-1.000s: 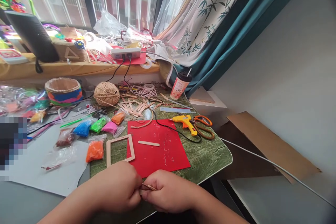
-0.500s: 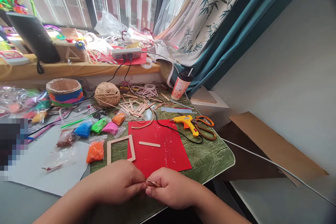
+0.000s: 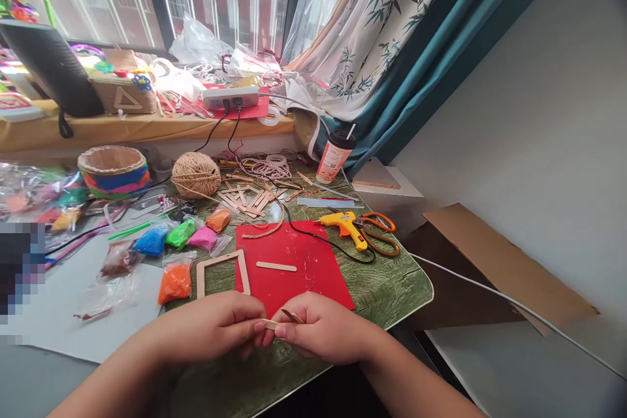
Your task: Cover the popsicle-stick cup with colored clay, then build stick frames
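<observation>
Near the table's front edge, my left hand [image 3: 218, 326] and my right hand [image 3: 326, 330] almost meet. A pale wooden craft stick [image 3: 270, 324] runs between them, its ends pinched in the fingers of both. A second thin brown piece [image 3: 290, 316] pokes out above my right fingers; it looks like another stick, mostly hidden. Beyond my hands lies a red sheet [image 3: 318, 274] with whitish glue marks and a single craft stick [image 3: 276, 266] on it. A square frame of craft sticks [image 3: 200, 281] overlaps the sheet's left edge, partly behind my left hand.
A yellow glue gun [image 3: 345, 225] and orange-handled scissors [image 3: 386, 245] lie right. Farther back are loose sticks [image 3: 245, 199], a twine ball [image 3: 196, 175] and a lidded cup [image 3: 336, 157]. Bags of coloured clay [image 3: 175, 281] lie left. The glue gun's black cord crosses the red sheet.
Both hands have risen slightly, and the pale stick now shows between them. The brown piece in my right hand has turned its tip upward. The view has shifted a little.
</observation>
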The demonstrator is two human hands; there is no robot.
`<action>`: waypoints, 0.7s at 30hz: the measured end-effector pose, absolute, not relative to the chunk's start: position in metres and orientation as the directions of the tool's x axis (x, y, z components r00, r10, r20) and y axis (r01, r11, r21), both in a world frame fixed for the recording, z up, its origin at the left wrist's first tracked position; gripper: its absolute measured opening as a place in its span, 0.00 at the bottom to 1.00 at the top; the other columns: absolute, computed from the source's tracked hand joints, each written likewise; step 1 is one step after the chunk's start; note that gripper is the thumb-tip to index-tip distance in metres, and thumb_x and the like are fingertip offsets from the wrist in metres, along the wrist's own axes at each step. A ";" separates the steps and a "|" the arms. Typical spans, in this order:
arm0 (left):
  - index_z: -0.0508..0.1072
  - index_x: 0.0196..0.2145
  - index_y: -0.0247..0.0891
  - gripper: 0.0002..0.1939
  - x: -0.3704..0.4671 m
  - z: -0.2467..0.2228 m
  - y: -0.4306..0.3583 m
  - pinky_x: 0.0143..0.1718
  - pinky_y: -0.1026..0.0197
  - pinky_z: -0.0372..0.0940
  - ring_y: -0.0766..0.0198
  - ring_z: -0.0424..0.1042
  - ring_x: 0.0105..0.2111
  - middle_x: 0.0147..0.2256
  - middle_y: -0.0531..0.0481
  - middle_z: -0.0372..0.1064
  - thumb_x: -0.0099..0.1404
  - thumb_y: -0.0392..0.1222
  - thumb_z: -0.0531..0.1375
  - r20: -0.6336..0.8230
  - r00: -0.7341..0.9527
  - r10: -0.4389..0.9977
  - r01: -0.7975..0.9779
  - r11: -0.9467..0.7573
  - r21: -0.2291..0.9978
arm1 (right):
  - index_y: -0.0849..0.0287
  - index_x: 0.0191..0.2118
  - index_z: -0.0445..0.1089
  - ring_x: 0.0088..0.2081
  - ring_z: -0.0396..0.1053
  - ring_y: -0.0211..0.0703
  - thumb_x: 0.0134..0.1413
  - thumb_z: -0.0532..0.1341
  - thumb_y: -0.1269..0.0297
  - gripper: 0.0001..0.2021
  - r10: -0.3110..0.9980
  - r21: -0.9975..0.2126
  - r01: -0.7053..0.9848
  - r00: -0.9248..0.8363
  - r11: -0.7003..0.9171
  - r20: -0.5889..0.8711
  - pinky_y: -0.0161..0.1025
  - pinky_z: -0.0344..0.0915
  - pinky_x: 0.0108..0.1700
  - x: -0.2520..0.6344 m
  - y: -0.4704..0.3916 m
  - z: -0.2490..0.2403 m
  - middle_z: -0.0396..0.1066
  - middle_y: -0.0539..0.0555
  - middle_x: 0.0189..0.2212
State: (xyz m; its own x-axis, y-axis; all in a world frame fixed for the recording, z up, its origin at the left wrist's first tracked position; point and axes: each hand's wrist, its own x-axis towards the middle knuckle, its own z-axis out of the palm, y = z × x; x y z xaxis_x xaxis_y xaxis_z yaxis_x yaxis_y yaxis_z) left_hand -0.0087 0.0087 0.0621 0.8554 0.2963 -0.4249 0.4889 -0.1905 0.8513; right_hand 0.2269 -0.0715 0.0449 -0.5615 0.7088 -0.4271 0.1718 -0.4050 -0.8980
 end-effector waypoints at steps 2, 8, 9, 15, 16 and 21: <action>0.78 0.38 0.41 0.18 -0.007 0.062 0.009 0.36 0.64 0.61 0.62 0.69 0.33 0.31 0.53 0.72 0.77 0.52 0.53 -0.428 0.846 0.317 0.507 -0.232 0.830 | 0.57 0.27 0.64 0.21 0.50 0.32 0.66 0.64 0.47 0.21 0.711 -0.892 0.216 -0.541 -0.398 -0.449 0.34 0.47 0.24 0.226 -0.072 0.047 0.56 0.41 0.18; 0.61 0.25 0.40 0.24 -0.003 0.057 0.005 0.28 0.62 0.49 0.66 0.55 0.27 0.25 0.57 0.54 0.76 0.55 0.55 -0.365 0.862 0.353 0.473 -0.296 0.830 | 0.56 0.25 0.55 0.25 0.47 0.34 0.68 0.61 0.60 0.20 0.771 -0.898 0.327 -0.474 -0.294 -0.425 0.36 0.47 0.26 0.217 -0.077 0.067 0.50 0.43 0.22; 0.59 0.24 0.40 0.25 -0.003 0.056 0.004 0.27 0.62 0.48 0.67 0.53 0.26 0.24 0.57 0.53 0.76 0.56 0.54 -0.355 0.866 0.353 0.462 -0.294 0.837 | 0.56 0.26 0.56 0.25 0.48 0.34 0.68 0.60 0.60 0.19 0.772 -0.894 0.337 -0.467 -0.295 -0.431 0.36 0.47 0.26 0.216 -0.078 0.070 0.51 0.43 0.22; 0.58 0.22 0.39 0.29 0.000 0.053 0.002 0.25 0.61 0.44 0.68 0.50 0.24 0.22 0.58 0.49 0.76 0.59 0.54 -0.328 0.851 0.410 0.458 -0.275 0.845 | 0.56 0.26 0.58 0.25 0.49 0.33 0.64 0.64 0.58 0.18 0.787 -0.910 0.278 -0.463 -0.307 -0.407 0.35 0.47 0.26 0.218 -0.079 0.067 0.52 0.43 0.23; 0.61 0.23 0.39 0.28 -0.001 0.052 0.002 0.25 0.62 0.46 0.68 0.52 0.24 0.22 0.58 0.51 0.77 0.58 0.54 -0.318 0.847 0.426 0.455 -0.271 0.848 | 0.56 0.27 0.60 0.24 0.48 0.33 0.64 0.65 0.55 0.19 0.785 -0.913 0.230 -0.466 -0.336 -0.407 0.34 0.47 0.25 0.219 -0.077 0.065 0.53 0.42 0.22; 0.81 0.38 0.42 0.15 -0.004 0.044 0.009 0.41 0.62 0.64 0.62 0.74 0.37 0.35 0.52 0.80 0.78 0.45 0.56 0.049 0.866 0.497 0.277 -0.560 0.781 | 0.60 0.37 0.74 0.16 0.48 0.32 0.60 0.65 0.39 0.24 0.767 -0.875 0.048 -0.461 -0.481 -0.447 0.34 0.45 0.21 0.221 -0.072 0.047 0.55 0.38 0.13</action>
